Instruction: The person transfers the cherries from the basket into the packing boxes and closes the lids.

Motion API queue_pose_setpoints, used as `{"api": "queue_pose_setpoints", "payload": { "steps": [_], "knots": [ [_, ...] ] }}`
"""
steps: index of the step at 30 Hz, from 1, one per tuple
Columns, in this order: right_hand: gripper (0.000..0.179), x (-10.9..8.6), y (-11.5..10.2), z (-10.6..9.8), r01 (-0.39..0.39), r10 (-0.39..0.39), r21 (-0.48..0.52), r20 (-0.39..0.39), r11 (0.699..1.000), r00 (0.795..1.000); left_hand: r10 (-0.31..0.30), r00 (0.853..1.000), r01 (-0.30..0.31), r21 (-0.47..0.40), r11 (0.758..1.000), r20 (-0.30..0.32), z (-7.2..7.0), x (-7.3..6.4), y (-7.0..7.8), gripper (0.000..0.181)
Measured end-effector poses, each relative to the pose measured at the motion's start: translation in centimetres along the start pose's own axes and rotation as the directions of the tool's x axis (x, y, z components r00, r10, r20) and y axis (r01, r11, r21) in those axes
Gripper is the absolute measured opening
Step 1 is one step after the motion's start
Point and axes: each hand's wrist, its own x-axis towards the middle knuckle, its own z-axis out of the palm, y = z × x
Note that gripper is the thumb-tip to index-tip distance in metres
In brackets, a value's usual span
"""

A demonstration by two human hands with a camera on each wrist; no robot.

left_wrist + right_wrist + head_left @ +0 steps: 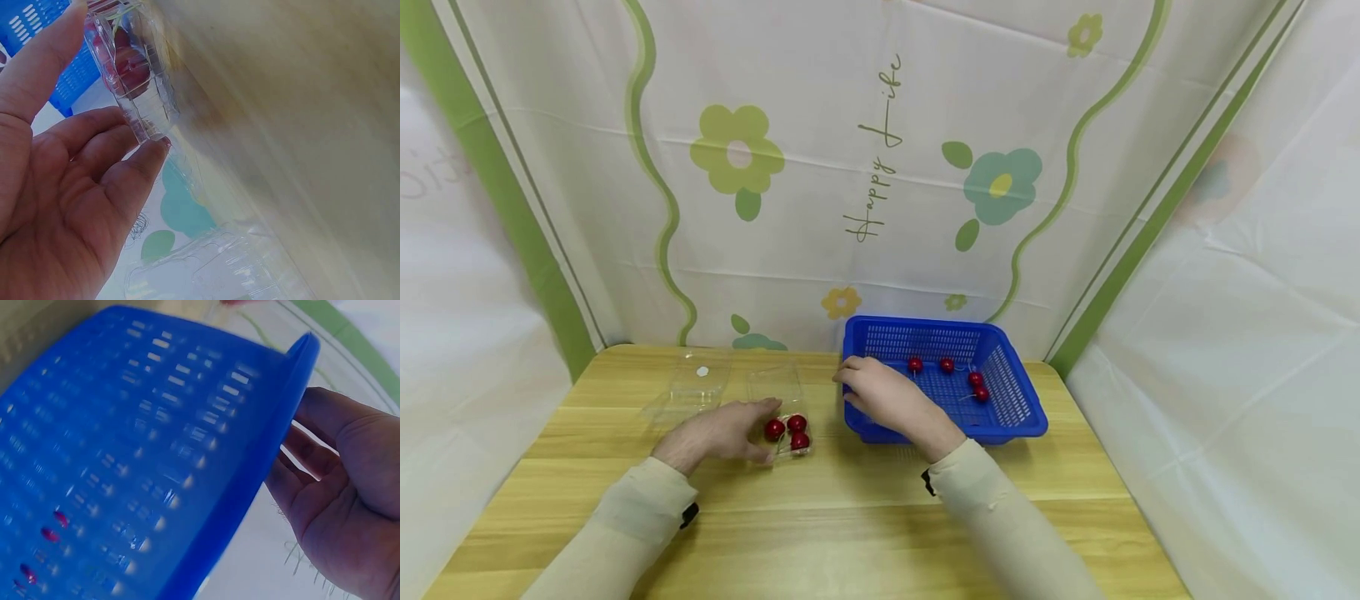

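Note:
A small clear plastic box (807,451) on the table holds three red cherries (797,423); its raised lid (775,383) stands behind. My left hand (718,432) is at the box's left side, thumb and fingers spread. In the left wrist view some fingertips touch the box's clear wall (149,112). My right hand (887,396) hovers over the left rim of a blue plastic basket (1018,425). The right wrist view shows its loosely bent fingers beyond the rim, partly hidden, with nothing visible in them. Several cherries (947,365) lie in the basket.
Another clear plastic box (700,375), opened out, sits at the table's back left. A white curtain (820,167) with printed flowers rises behind the wooden table (820,542) and along both sides.

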Motion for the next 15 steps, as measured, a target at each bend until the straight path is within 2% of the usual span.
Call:
{"api": "queue_pose_setpoints", "payload": {
  "steps": [15],
  "knots": [
    [0.037, -2.1, 4.1, 0.1, -0.127, 0.128, 0.090, -0.007, 0.988, 0.992, -0.013, 1.000, 0.013, -0.002, 1.000, -0.002, 0.0, 0.0, 0.1, 0.099]
  ]
}}
